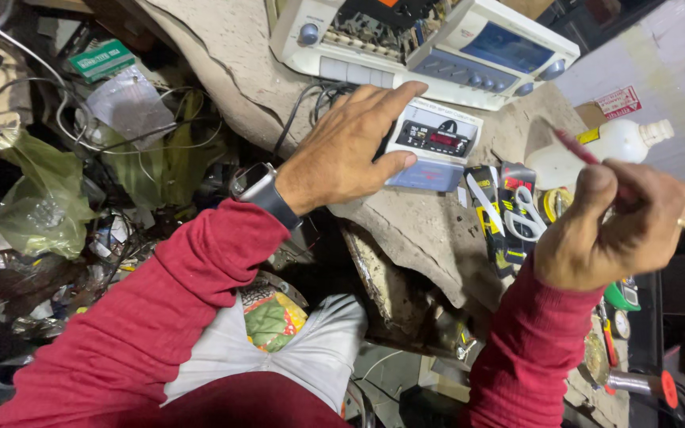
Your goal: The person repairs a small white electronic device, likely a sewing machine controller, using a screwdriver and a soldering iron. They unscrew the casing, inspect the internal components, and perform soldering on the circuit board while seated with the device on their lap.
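Observation:
My left hand (348, 149) rests on the left edge of a small white box with a dark display panel (436, 140), thumb and forefinger around its side. A watch (257, 186) sits on that wrist. My right hand (620, 226) is raised at the right, fingers closed around a thin red tool handle (579, 147) that points up and left. Both arms wear red sleeves. The box lies on a worn, dusty bench top (414, 222) just below a larger opened white electronic unit (430, 43) with knobs and a blue panel.
Yellow-and-black cutters and white-handled scissors (509, 214) lie right of the box. A white plastic bottle (596, 147) lies behind my right hand. Tangled wires, green plastic bags (45, 198) and scrap fill the left side. A red-tipped metal tool (644, 384) sits bottom right.

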